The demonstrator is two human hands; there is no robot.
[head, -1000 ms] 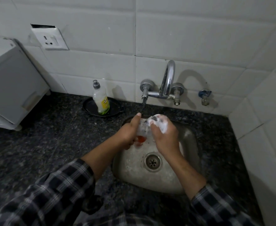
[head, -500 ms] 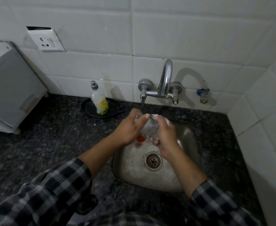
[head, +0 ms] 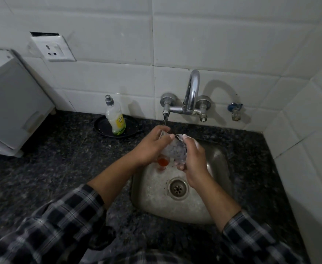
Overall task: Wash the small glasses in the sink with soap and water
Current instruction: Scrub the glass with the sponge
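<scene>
Over the steel sink, both hands hold one small clear glass that is covered in soap foam. My left hand grips its left side, thumb and fingers curled round it. On the other side my right hand wraps round the glass, with white foam on its knuckles. A second small glass with orange-red liquid stands on the sink floor just below my left hand. The hands are under the left spout of the wall tap; I cannot tell whether water runs.
A dish soap bottle stands on a black plate on the dark granite counter, left of the sink. A white appliance sits at the far left. The drain lies mid-sink. Tiled walls close in behind and on the right.
The hands have turned the foamy glass between them. My right hand slid from the rim down around the glass's side. The glass with orange liquid has stayed put.
</scene>
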